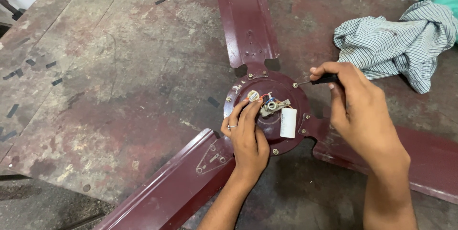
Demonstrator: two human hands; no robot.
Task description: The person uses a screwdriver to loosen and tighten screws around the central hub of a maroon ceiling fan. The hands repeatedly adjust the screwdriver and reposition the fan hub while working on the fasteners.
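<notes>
A dark red ceiling fan lies on a worn metal table, its round motor housing (286,94) in the middle with three blades. A white capacitor (288,122) and coloured wires sit on the hub. My left hand (245,137), a ring on one finger, rests on the housing with fingertips touching the hub beside the wires. My right hand (355,108) grips a black-handled screwdriver (317,81), its tip set on a screw at the housing's upper right rim.
One blade (245,15) runs to the far edge, one (176,184) toward the near left, one (429,158) to the right. A crumpled striped cloth (396,41) lies at the back right. The rusty table (109,77) carries scattered dark tape bits.
</notes>
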